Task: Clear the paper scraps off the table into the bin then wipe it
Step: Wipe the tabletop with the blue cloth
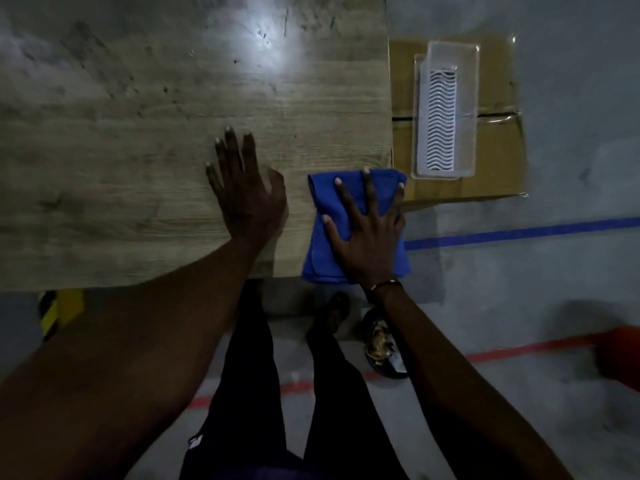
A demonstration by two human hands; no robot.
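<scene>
Down by the feet first: just below the near edge of the table (104, 202), on the grey floor, sits a dark round bin (381, 351) with crumpled pale stuff inside, likely the paper scraps, though it's too dim to be sure. A red floor line (519, 348) runs past it.

Up onto the table's near right corner, and here's the action: the right hand (367, 244) is pressed flat on a folded blue cloth (325, 223), fingers spread and straight, nothing curled around it. The cloth's near edge hangs slightly past the table's front edge, and its right side reaches the table's right edge. It looks soft, light and limp, a fuzzy fabric folded into a thick pad. My read: it'll bunch or unfold if dragged by one corner, so a flat palm over the middle of the fold, just as now, is the way to drive it.

Just left of the cloth, the left hand (247, 192) rests palm-down on the bare tabletop, fingers relaxed and extended, holding nothing. It looks like a brace.

The tabletop itself is a pale wood-grain laminate, hard and smooth, with dark specks and smudges farther in and a bright glare spot towards the far side. No scraps visible on it, so I'd judge we're in the wiping phase.

Beyond the table's right edge lies a flat cardboard box (498, 157), taped along its seam, with a white slotted plastic tray (443, 112) on top.
</scene>
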